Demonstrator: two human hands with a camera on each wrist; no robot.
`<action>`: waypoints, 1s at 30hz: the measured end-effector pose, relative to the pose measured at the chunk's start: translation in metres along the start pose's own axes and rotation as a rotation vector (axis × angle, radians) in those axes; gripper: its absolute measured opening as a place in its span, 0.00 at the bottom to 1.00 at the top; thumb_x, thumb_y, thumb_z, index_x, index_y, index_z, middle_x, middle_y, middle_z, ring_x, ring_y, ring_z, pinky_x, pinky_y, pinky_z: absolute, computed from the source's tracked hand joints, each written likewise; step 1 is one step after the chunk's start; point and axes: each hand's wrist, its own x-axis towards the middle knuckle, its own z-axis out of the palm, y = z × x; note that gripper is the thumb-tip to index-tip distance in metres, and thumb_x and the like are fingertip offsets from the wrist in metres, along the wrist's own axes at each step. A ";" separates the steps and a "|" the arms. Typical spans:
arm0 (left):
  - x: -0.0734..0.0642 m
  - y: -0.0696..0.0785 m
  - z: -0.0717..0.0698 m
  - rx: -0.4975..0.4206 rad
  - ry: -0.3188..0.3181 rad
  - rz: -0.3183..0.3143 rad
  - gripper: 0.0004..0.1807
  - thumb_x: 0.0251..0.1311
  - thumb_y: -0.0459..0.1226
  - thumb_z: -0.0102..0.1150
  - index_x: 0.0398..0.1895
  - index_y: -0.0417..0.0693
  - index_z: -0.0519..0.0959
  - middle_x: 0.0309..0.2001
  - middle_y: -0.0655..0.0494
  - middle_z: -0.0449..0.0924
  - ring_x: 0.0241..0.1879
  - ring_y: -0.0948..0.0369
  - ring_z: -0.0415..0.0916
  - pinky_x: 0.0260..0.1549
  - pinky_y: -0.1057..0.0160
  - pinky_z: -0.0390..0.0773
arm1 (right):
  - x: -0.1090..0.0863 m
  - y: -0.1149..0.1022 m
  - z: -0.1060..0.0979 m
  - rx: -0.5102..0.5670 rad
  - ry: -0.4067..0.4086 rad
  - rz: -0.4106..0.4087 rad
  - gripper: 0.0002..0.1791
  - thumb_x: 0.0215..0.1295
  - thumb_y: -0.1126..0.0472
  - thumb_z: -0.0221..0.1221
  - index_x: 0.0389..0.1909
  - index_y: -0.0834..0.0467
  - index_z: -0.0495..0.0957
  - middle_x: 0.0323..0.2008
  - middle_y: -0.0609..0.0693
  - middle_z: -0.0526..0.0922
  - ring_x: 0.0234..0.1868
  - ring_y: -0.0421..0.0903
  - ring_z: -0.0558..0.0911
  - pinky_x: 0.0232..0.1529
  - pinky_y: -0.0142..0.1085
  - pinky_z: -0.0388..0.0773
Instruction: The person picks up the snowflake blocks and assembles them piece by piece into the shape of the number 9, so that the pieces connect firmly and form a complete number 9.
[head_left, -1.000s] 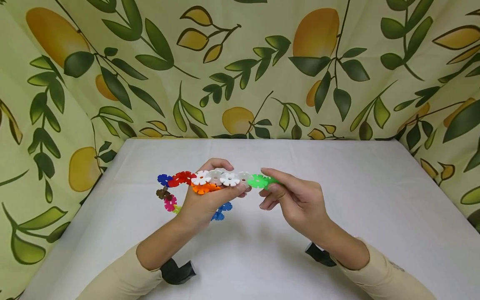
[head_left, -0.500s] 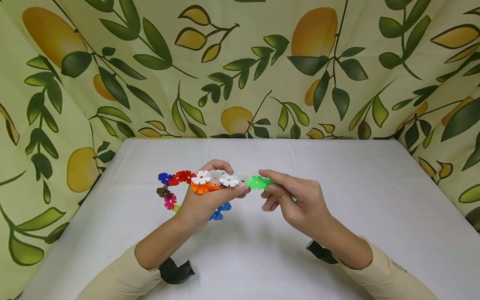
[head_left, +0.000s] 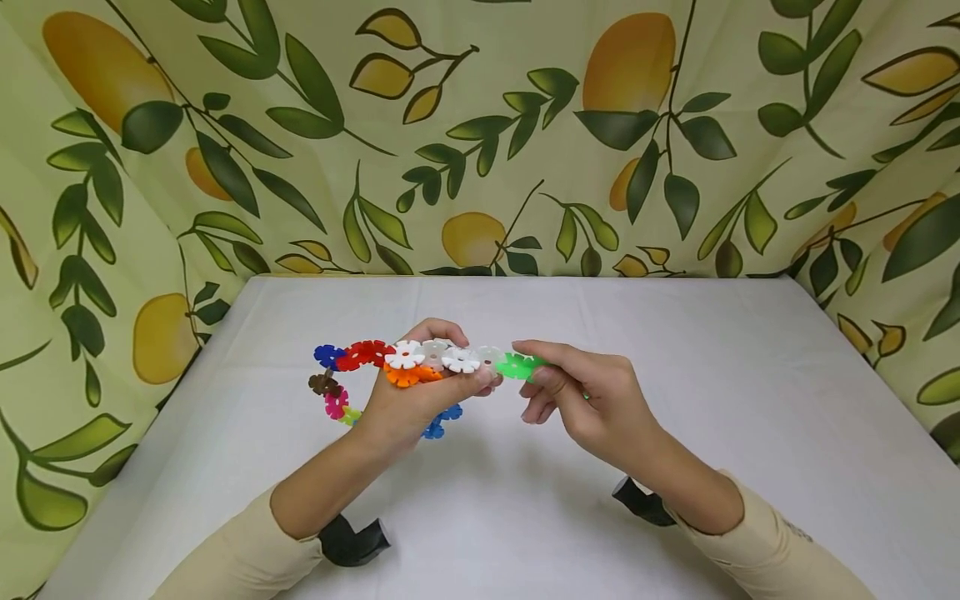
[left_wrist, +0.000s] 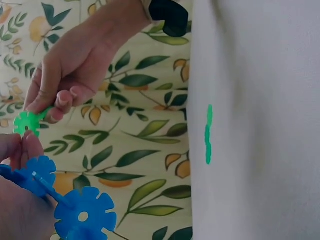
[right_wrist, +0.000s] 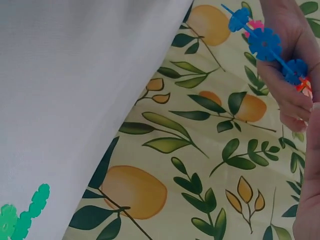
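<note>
My left hand point(head_left: 405, 408) holds a loop of joined flower-shaped plastic discs above the table. Its red discs point(head_left: 365, 355), white discs point(head_left: 461, 360) and orange discs point(head_left: 405, 375) show over the hand, and blue discs point(left_wrist: 85, 215) hang below. At the loop's right end a light green disc point(head_left: 517, 365) meets a translucent white disc point(head_left: 489, 358). My right hand point(head_left: 600, 400) pinches the green disc between thumb and index finger. In the left wrist view another bit of green sticks out by those fingertips. The left palm hides part of the loop.
A short row of green discs point(right_wrist: 30, 215) lies on the white tabletop point(head_left: 510, 517), mostly hidden behind the right hand in the head view. Black wrist mounts point(head_left: 352, 542) sit under both forearms. A leaf-and-fruit patterned cloth point(head_left: 480, 142) rises behind and beside the table.
My right hand has shifted slightly left, its fingertips now further over the green disc. The left hand and the loop stay nearly where they were.
</note>
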 end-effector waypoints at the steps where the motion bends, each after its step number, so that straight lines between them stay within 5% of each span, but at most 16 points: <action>1: 0.000 0.000 0.000 -0.008 -0.001 0.004 0.21 0.57 0.25 0.69 0.47 0.39 0.68 0.36 0.38 0.83 0.37 0.42 0.85 0.44 0.53 0.83 | 0.000 0.001 0.000 0.024 -0.014 0.010 0.13 0.70 0.74 0.56 0.53 0.72 0.78 0.28 0.54 0.83 0.23 0.42 0.85 0.25 0.33 0.83; 6: 0.001 0.001 0.001 -0.049 0.010 -0.020 0.25 0.58 0.23 0.66 0.55 0.42 0.67 0.43 0.37 0.79 0.40 0.42 0.84 0.44 0.52 0.83 | -0.001 0.000 -0.002 0.129 -0.105 0.124 0.17 0.71 0.74 0.55 0.59 0.66 0.73 0.36 0.54 0.83 0.28 0.44 0.85 0.26 0.38 0.84; 10: 0.000 0.000 0.001 -0.069 -0.013 -0.064 0.30 0.60 0.24 0.65 0.63 0.45 0.65 0.48 0.38 0.78 0.41 0.45 0.84 0.45 0.53 0.83 | -0.001 -0.001 -0.002 0.128 -0.078 0.188 0.24 0.64 0.79 0.58 0.61 0.65 0.73 0.41 0.57 0.84 0.31 0.46 0.85 0.26 0.40 0.84; 19: 0.002 0.000 -0.002 -0.194 -0.035 -0.136 0.25 0.65 0.26 0.60 0.62 0.44 0.64 0.44 0.42 0.82 0.37 0.53 0.85 0.43 0.58 0.84 | 0.003 -0.004 -0.012 0.063 0.055 0.163 0.17 0.57 0.83 0.62 0.47 0.67 0.80 0.33 0.55 0.85 0.29 0.45 0.85 0.23 0.38 0.82; 26: 0.004 -0.001 -0.003 -0.202 -0.075 -0.096 0.19 0.65 0.24 0.60 0.55 0.39 0.66 0.47 0.37 0.84 0.43 0.48 0.86 0.43 0.55 0.83 | 0.005 -0.007 -0.023 0.005 -0.019 0.144 0.22 0.58 0.78 0.66 0.54 0.65 0.78 0.35 0.52 0.85 0.28 0.44 0.83 0.27 0.34 0.81; 30: 0.004 -0.001 -0.004 -0.197 -0.060 -0.082 0.19 0.65 0.24 0.59 0.55 0.40 0.66 0.46 0.37 0.84 0.43 0.47 0.86 0.43 0.54 0.84 | 0.008 0.002 -0.039 0.035 -0.069 0.123 0.21 0.69 0.66 0.62 0.60 0.69 0.73 0.41 0.54 0.85 0.36 0.45 0.85 0.32 0.34 0.82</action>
